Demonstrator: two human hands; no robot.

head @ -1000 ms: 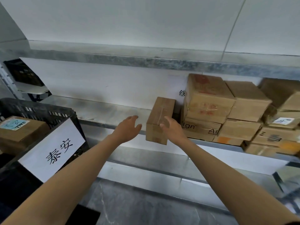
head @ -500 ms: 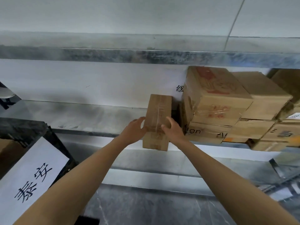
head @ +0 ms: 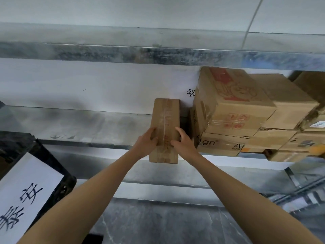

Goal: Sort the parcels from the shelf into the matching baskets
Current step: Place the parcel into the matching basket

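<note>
Nearest me, at my lower left, a black basket (head: 54,162) carries a white paper label (head: 29,187). The frame's edge cuts the label off, and I cannot see inside the basket.

Ahead, my left hand (head: 146,141) and right hand (head: 182,142) clamp a narrow cardboard parcel (head: 165,120) from either side. The fingers of each hand curl over its long edges and both thumbs press on the taped top. I hold it near its closer end, probably because that end juts past the front edge of the shelf (head: 79,125) and gives both palms room. The far end lies back on the shelf board.

Just to the parcel's right, across a dark gap, stands a stack of boxes (head: 228,110). The parcel sits clear of them, so I judge it should slide out without dragging them.

I see no address label on the parcel, only smeared red print under the tape. On the wall behind, a single printed character (head: 190,93) shows, and the boxes hide the rest.
</note>
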